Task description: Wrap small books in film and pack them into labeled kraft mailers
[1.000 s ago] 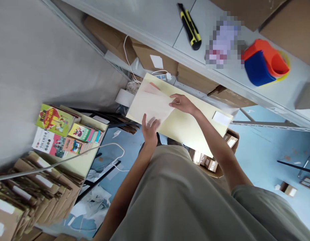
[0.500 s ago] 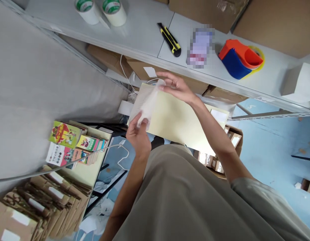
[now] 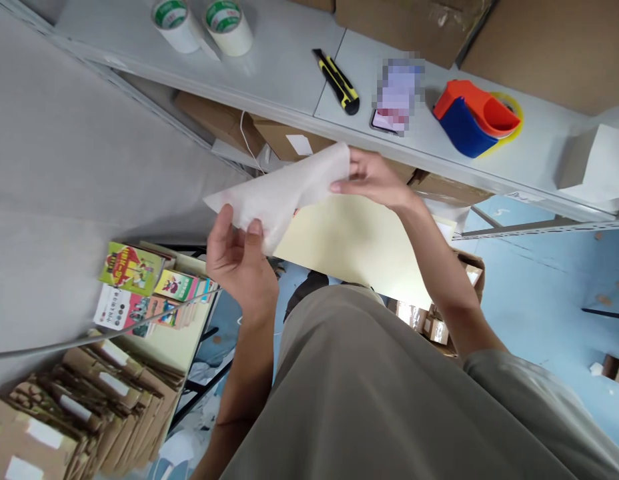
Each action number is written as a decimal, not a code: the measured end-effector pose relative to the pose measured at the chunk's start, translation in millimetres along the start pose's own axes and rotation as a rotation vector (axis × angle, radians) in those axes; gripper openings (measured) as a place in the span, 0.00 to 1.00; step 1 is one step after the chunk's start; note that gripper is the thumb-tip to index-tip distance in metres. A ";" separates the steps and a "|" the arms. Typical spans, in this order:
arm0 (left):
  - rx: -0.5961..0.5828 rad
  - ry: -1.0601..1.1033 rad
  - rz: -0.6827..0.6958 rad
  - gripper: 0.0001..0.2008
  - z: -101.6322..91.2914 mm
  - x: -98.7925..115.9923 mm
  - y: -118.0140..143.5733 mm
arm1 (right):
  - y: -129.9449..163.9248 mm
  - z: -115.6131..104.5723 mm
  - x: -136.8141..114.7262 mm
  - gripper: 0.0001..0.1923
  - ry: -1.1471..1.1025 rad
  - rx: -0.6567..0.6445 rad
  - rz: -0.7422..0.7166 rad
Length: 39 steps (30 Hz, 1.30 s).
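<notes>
The left hand (image 3: 239, 257) pinches the lower corner of a thin, translucent white sheet (image 3: 284, 190), thumb on the near face and fingers behind it. The right hand (image 3: 374, 179) grips the same sheet at its upper right corner, thumb and fingertips closed on the edge. The sheet hangs stretched between the two hands, tilted, lifted clear of the pale yellow rectangular tabletop (image 3: 354, 243) that lies below and behind it. Its far left corner juts out free toward the grey wall (image 3: 64, 167), with open air around it.

Just beyond the right hand runs the front edge of a grey metal shelf (image 3: 289, 67); the knuckles are near that edge but apart from it. On the shelf lie two rolls of white tape with green cores (image 3: 199, 20), a yellow-and-black utility knife (image 3: 337, 80), a red-and-blue tape dispenser (image 3: 477, 117) and brown cardboard boxes (image 3: 539, 40) at the back. More cardboard boxes (image 3: 224, 120) sit under the shelf.

Left of the left hand, lower down, a small table holds colourful picture books (image 3: 139, 280); beside it stands a row of flat brown cardboard mailers (image 3: 89, 393). The floor (image 3: 539, 267) to the right is blue.
</notes>
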<state>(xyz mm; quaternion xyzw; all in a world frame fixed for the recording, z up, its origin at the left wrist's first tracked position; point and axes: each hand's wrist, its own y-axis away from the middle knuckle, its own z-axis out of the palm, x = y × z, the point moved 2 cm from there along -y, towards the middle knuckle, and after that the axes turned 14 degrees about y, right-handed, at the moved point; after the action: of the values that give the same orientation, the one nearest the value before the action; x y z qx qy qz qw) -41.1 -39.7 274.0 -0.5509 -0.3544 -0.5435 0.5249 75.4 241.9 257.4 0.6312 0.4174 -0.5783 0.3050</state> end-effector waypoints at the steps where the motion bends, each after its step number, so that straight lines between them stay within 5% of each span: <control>1: -0.012 0.005 -0.027 0.29 1.2 -0.5 -1.2 | 9.2 -6.4 2.9 0.45 -0.006 0.047 0.014; 7: -0.091 0.071 -0.181 0.26 10.1 -36.1 5.6 | 69.2 -22.9 17.7 0.52 0.096 0.057 0.118; 13: -0.115 0.004 -0.388 0.18 11.6 -93.2 23.7 | 138.4 -43.1 39.7 0.50 0.190 0.232 0.420; 16: -0.024 -0.032 -0.509 0.15 7.0 -112.9 26.0 | 167.9 -47.0 46.9 0.51 0.250 0.133 0.562; 18: 0.050 -0.020 -0.515 0.14 1.6 -122.7 20.9 | 181.8 -37.2 55.4 0.46 0.296 -0.027 0.615; 22: 0.059 -0.040 -0.521 0.13 -15.5 -143.9 3.4 | 192.4 11.4 84.8 0.15 0.529 -0.260 0.568; 26: 0.007 -0.147 -0.615 0.14 -43.2 -172.2 -10.8 | 188.9 53.7 106.0 0.12 0.654 -0.155 0.546; 29: -0.074 -0.420 -0.679 0.20 -63.5 -189.3 -17.4 | 181.6 55.6 99.3 0.12 0.686 -0.026 0.589; 32: -0.298 -0.646 -0.498 0.35 -65.2 -194.4 -23.5 | 166.1 46.3 76.5 0.12 0.768 0.029 0.604; 35: -0.788 -0.490 -0.301 0.46 -35.5 -194.2 -25.8 | 142.8 47.3 50.7 0.15 0.692 -0.069 0.606; 39: -1.428 -0.259 -0.283 0.34 24.6 -196.7 -25.3 | 114.1 58.5 24.5 0.18 0.555 -0.145 0.651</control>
<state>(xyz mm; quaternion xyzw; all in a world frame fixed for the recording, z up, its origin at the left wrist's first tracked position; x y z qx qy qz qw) -90.9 24.4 91.3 -0.7670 -0.0413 -0.6350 -0.0825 147.5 142.3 213.7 0.8383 0.3023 -0.2296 0.3914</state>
